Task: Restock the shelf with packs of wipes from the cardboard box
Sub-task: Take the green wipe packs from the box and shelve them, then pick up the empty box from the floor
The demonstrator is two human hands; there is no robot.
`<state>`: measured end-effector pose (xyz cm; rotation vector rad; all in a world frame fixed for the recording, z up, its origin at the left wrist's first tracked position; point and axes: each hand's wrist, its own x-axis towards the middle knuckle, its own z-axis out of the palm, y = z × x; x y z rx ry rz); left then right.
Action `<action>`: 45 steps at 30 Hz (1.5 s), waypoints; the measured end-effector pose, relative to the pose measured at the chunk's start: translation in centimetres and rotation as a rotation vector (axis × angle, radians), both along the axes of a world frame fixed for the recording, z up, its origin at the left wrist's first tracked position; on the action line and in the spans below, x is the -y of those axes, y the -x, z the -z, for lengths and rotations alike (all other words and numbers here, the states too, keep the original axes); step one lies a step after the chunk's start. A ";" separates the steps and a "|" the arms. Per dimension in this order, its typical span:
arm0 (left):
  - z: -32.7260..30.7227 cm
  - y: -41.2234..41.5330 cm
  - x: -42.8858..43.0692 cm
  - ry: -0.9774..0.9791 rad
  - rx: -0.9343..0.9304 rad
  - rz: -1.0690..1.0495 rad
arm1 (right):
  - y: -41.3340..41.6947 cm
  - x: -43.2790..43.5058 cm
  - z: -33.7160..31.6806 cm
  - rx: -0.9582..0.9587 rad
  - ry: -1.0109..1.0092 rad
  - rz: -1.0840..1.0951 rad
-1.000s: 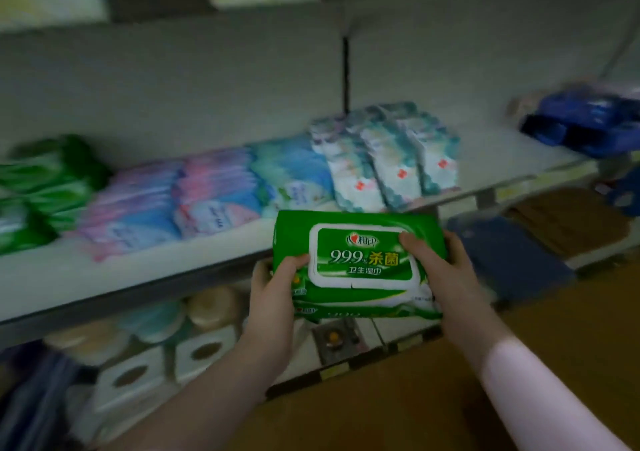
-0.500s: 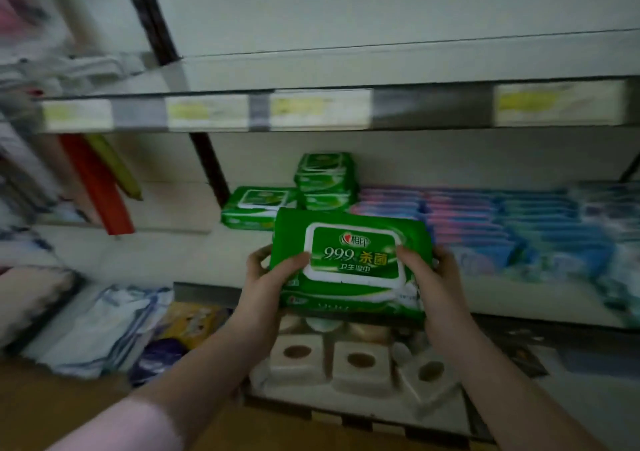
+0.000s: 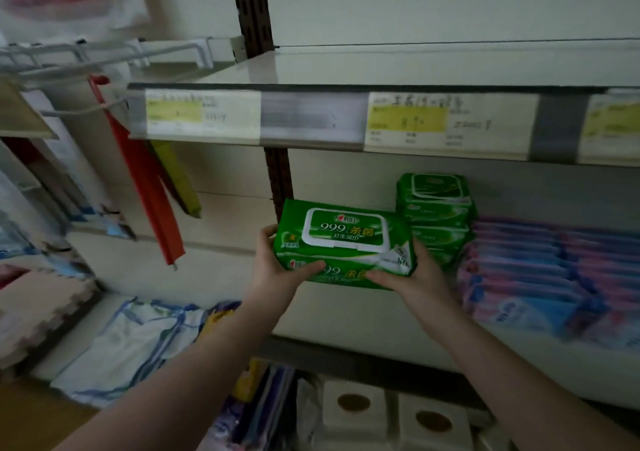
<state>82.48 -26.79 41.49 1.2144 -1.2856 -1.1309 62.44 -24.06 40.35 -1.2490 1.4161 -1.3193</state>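
I hold a green pack of wipes (image 3: 343,232) with a white flip lid, level and lid up, low over the left end of the middle shelf (image 3: 346,315). My left hand (image 3: 273,270) grips its left end and my right hand (image 3: 415,277) its right end. Directly to the right stands a stack of the same green packs (image 3: 434,204), touching or almost touching the held pack. Whatever lies under the held pack is hidden. The cardboard box is out of view.
Pink and blue packs (image 3: 536,270) fill the shelf to the right of the green stack. The upper shelf edge (image 3: 311,118) with price labels hangs just above. A red strip (image 3: 145,187) hangs at the left. White tissue boxes (image 3: 353,412) sit on the shelf below.
I turned left along the shelf and moved closer. Both hands carried the green pack forward and up, from in front of the shelf edge to beside the green stack.
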 end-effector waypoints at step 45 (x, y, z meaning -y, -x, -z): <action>-17.6 9.5 -25.3 0.238 -0.248 -0.059 | 0.5 -26.0 -16.8 0.031 0.223 0.083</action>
